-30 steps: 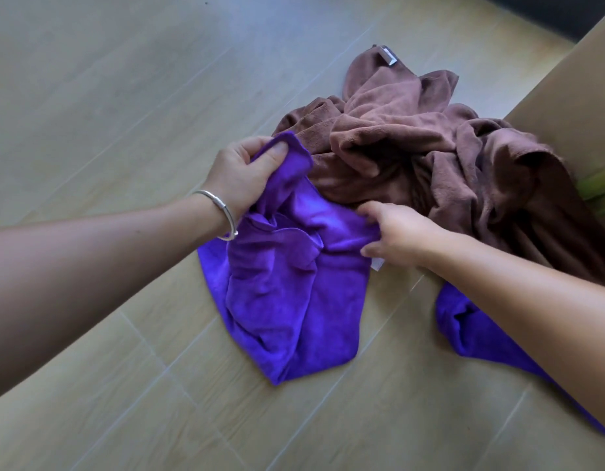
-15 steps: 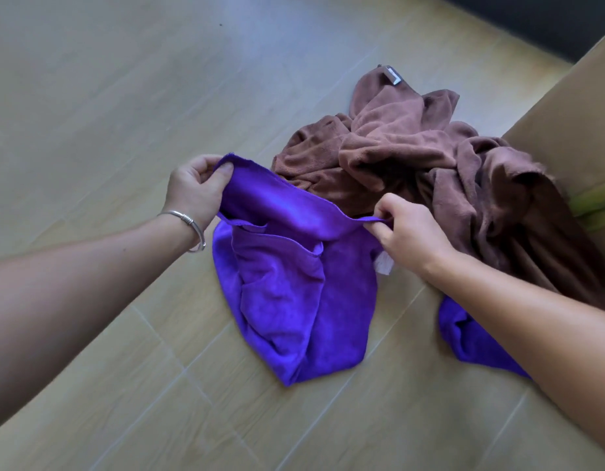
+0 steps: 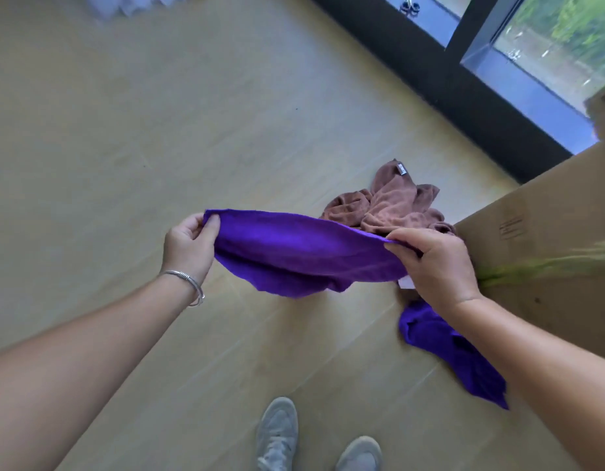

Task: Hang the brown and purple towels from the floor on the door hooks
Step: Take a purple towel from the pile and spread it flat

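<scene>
Purple microfibre, soft and a little fuzzy, is stretched between the 2 hands: the purple towel [image 3: 304, 253] hangs in the air above the floor [image 3: 124, 147], its upper edge pulled into a long line that runs from left to right across the view, and the rest sags below in a loose belly. The left hand [image 3: 188, 248] pinches the left corner between thumb and curled fingers; the right hand [image 3: 437, 266] grips the right end, fingers folded over the cloth, with a small white label showing under it. So the long axis of the towel lies sideways between the hands, and both hands are equally near to it. No door hook is visible in this view, so I judge the next move must lift the held edge up and toward the door, and 1 hand should find a loop or the middle of the edge. The brown towel [image 3: 386, 205] lies crumpled on the floor beyond the right hand, thick and wrinkled, beside a cardboard box [image 3: 539, 239]. A second purple cloth [image 3: 457, 351] lies flat on the floor under the right forearm. Grey shoes [image 3: 277, 433] stand below.
</scene>
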`<state>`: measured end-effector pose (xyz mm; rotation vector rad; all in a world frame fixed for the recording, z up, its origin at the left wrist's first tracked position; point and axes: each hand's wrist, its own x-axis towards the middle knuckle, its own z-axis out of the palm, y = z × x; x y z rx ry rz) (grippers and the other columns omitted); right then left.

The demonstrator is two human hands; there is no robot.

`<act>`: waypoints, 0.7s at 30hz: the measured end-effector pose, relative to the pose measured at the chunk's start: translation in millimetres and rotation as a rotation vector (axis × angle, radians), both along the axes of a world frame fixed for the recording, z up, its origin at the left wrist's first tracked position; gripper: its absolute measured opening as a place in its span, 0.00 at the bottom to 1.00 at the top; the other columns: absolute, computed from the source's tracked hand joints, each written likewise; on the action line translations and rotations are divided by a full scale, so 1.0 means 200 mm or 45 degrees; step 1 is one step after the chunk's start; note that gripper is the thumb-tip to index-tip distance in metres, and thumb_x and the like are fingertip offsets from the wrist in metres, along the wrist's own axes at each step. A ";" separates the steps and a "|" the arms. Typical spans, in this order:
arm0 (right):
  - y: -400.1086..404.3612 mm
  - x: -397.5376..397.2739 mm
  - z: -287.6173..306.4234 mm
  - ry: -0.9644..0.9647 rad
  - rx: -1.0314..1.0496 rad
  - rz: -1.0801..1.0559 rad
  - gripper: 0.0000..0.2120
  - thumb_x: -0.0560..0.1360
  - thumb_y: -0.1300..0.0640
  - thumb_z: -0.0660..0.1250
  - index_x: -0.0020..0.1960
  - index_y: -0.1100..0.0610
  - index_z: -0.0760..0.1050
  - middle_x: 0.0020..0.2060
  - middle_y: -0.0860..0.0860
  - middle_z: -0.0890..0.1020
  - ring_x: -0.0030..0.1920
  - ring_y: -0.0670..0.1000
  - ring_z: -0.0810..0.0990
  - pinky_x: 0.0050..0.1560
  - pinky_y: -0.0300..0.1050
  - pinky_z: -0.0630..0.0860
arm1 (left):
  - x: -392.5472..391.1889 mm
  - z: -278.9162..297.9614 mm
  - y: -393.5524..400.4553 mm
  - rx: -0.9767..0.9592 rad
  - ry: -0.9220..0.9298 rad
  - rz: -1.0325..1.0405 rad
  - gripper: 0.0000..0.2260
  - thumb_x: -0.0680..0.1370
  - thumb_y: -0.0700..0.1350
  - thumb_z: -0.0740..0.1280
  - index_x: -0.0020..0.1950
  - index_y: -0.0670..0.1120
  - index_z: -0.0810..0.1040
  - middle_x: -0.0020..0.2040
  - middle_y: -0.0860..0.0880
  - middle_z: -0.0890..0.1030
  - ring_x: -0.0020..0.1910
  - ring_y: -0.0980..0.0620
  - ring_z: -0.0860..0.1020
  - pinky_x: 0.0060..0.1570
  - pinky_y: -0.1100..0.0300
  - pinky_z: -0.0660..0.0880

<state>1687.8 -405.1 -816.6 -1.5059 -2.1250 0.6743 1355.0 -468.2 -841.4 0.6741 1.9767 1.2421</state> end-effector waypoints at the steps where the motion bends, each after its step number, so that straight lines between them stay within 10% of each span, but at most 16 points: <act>1: 0.01 -0.03 0.15 -0.025 0.042 0.037 0.06 0.71 0.59 0.74 0.49 0.56 0.84 0.45 0.50 0.86 0.45 0.52 0.83 0.49 0.48 0.79 | -0.04 0.13 -0.02 0.000 0.002 0.013 0.08 0.79 0.46 0.65 0.42 0.52 0.80 0.32 0.61 0.81 0.31 0.65 0.76 0.35 0.72 0.72; 12: 0.25 -0.55 1.04 -0.173 -0.004 0.100 0.03 0.75 0.50 0.69 0.45 0.47 0.80 0.35 0.45 0.82 0.40 0.53 0.78 0.41 0.49 0.75 | -0.53 1.00 -0.06 0.138 0.011 0.212 0.08 0.78 0.47 0.66 0.41 0.53 0.82 0.35 0.60 0.82 0.37 0.60 0.79 0.53 0.53 0.76; 21: 0.31 -1.06 1.32 0.107 -0.092 0.071 0.05 0.74 0.55 0.67 0.40 0.50 0.80 0.33 0.46 0.81 0.35 0.44 0.78 0.40 0.48 0.77 | -0.91 1.31 -0.14 0.355 0.056 0.407 0.09 0.77 0.46 0.67 0.38 0.54 0.82 0.30 0.61 0.80 0.30 0.64 0.76 0.35 0.70 0.74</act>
